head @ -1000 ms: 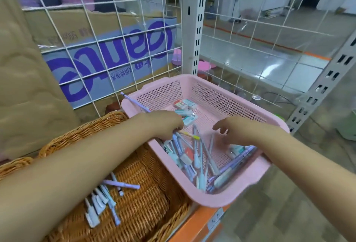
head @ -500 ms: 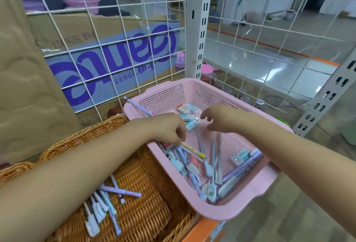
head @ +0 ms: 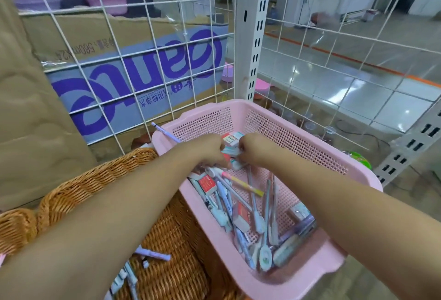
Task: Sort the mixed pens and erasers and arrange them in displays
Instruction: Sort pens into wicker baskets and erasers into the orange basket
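A pink plastic basket (head: 293,132) holds several mixed pens (head: 254,202) and erasers (head: 207,184). Both hands reach into its far end, almost touching. My left hand (head: 210,148) is curled, and a purple pen (head: 164,132) pokes out from under it over the basket's left rim, apparently gripped. My right hand (head: 253,148) has its fingers bent down and pinches a teal eraser (head: 230,152) lying among other erasers (head: 230,138). To the left, a wicker basket (head: 78,187) contains several sorted pens (head: 152,254), partly hidden by my left forearm.
A white wire grid (head: 143,37) and a slotted shelf post (head: 254,37) stand right behind the baskets. A cardboard box (head: 133,68) with purple lettering sits behind the grid. The shelf's edge and the floor (head: 358,283) lie to the lower right.
My right hand moved from the near right of the pink basket to its far end, meeting my left hand over the erasers. The left hand shifted slightly forward.
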